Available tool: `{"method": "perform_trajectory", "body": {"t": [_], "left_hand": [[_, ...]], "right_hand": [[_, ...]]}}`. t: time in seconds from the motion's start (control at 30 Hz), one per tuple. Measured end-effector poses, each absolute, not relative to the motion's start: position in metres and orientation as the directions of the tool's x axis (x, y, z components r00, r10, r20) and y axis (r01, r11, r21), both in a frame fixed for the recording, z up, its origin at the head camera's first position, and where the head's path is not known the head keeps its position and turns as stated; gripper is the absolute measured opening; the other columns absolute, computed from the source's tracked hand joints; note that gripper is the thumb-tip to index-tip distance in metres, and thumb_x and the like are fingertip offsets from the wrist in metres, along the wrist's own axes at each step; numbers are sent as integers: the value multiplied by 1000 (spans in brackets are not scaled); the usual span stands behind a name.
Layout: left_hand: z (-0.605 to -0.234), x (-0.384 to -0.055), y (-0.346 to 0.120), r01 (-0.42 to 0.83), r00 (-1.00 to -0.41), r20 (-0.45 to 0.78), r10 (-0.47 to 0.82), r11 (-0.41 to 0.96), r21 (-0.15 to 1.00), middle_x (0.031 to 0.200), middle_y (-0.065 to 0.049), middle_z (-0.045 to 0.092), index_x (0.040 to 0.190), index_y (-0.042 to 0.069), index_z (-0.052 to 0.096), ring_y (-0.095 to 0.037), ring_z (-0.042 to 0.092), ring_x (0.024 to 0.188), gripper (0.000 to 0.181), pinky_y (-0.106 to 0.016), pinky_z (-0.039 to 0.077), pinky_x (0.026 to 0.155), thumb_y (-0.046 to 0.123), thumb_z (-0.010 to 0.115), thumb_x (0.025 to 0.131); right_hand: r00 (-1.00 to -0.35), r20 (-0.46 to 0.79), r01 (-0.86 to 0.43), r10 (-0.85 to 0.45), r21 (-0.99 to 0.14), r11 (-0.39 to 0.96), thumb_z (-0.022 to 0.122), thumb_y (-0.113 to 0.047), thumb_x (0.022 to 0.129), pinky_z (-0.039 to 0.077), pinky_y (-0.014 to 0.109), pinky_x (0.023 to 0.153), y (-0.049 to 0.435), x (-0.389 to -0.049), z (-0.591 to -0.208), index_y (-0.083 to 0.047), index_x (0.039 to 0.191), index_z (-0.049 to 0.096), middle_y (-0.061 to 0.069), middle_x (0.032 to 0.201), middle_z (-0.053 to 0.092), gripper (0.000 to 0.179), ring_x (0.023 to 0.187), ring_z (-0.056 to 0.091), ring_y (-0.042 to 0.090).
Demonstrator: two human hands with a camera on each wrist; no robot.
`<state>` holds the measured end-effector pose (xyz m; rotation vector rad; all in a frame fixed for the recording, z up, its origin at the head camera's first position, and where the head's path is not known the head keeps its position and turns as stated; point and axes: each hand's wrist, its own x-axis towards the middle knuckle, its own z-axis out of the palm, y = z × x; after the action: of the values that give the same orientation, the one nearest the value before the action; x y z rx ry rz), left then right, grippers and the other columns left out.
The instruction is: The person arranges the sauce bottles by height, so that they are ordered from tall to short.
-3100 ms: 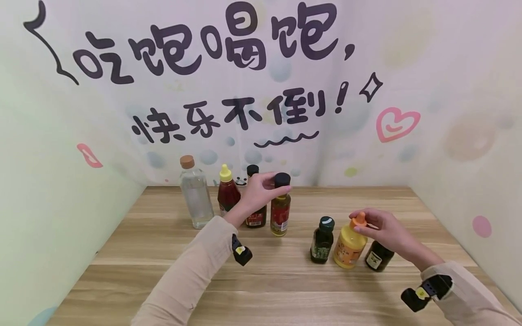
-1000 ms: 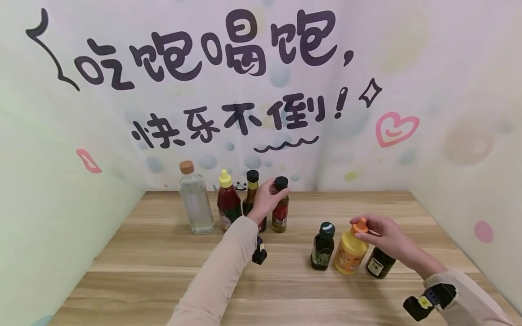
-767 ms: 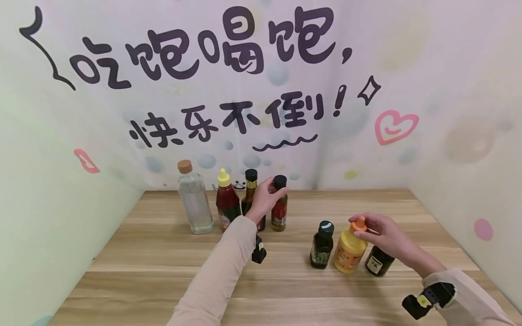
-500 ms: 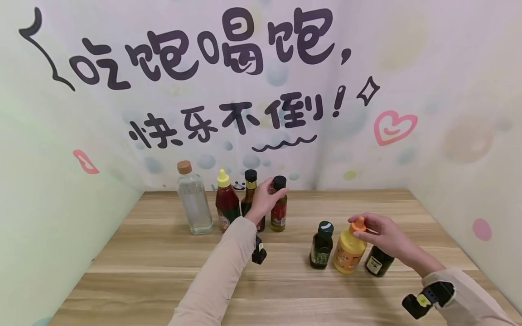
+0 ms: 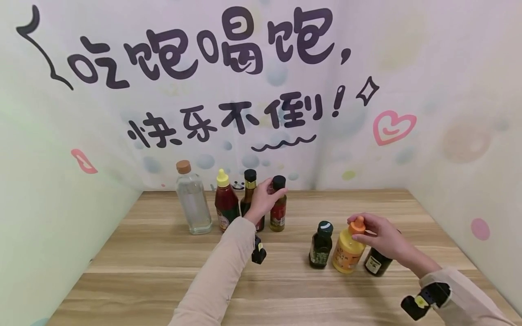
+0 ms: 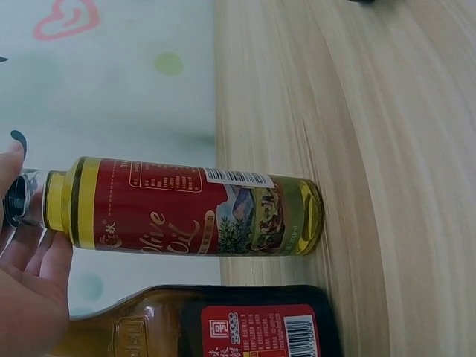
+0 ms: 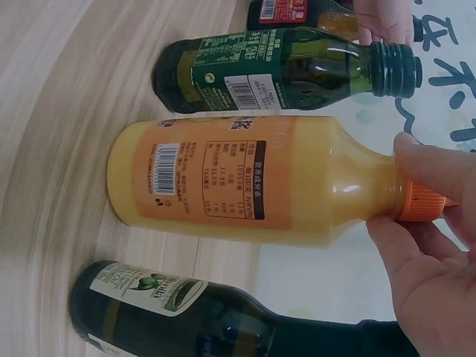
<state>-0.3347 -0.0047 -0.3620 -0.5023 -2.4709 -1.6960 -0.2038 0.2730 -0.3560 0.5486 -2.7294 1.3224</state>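
My left hand (image 5: 263,199) holds the olive oil bottle (image 5: 278,213) by its black cap and neck. Its red label faces the left wrist camera, and the base meets the table at the back. Just to its left stands a dark sauce bottle (image 6: 186,327), partly covered by that hand in the head view. At the front right, my right hand (image 5: 383,233) pinches the orange cap (image 7: 424,202) of a yellow squeeze bottle (image 7: 297,178), which stands upright. A green bottle (image 5: 321,246) is on one side of it, and a dark bottle with a pale label (image 5: 377,262) on the other, partly behind the hand.
Left of the sauce bottle are a red sauce bottle (image 5: 226,199) with a yellow nozzle and a tall clear bottle (image 5: 193,203) with a brown cap. All stand on a wood-grain table (image 5: 142,262), in front of a printed cloth backdrop (image 5: 350,145).
Since the oldest frame, the left hand has shifted the olive oil bottle slightly back toward the backdrop, in line with the other rear bottles. In the last second both hands hold nearly still.
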Motion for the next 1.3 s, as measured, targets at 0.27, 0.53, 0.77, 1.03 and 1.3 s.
{"method": "perform_trajectory", "body": {"t": [0.27,0.53,0.77,1.03,1.3], "left_hand": [[-361,-335,-6,301,-948,246,203,313,901,113,-13,57,125,5,49,-24,55,101,48,-35,44,86,23,63,83],[-362,-336,-4,300,-946,241,216,303,905,114,-13,56,126,6,48,-24,55,102,49,-35,44,86,23,63,83],[-364,-339,-7,290,-947,224,232,310,905,116,-12,56,126,8,48,-24,54,103,49,-36,43,87,25,63,83],[-363,-338,-9,286,-947,220,233,307,908,116,-11,56,125,8,49,-23,55,102,50,-36,43,87,29,63,82],[-362,-336,-8,272,-951,205,231,314,909,118,-11,55,127,9,47,-24,54,104,52,-37,42,89,30,62,83]], "right_hand": [[-906,275,-418,-322,-707,570,64,-4,79,50,23,70,274,-205,-355,3,106,54,20,101,58,30,93,56,5],[-924,248,-378,-290,-695,611,65,-7,79,50,23,69,279,-202,-347,4,107,56,20,101,59,31,90,55,0],[-925,270,-380,-268,-669,639,64,-8,81,51,29,71,275,-208,-331,3,110,55,21,105,58,33,97,57,30],[-920,288,-391,-264,-638,663,63,-8,82,49,34,76,270,-222,-309,5,113,53,23,108,57,35,101,54,36],[-928,270,-372,-256,-653,660,62,-7,82,48,36,78,265,-245,-294,6,114,52,23,108,56,35,103,53,36]]}}
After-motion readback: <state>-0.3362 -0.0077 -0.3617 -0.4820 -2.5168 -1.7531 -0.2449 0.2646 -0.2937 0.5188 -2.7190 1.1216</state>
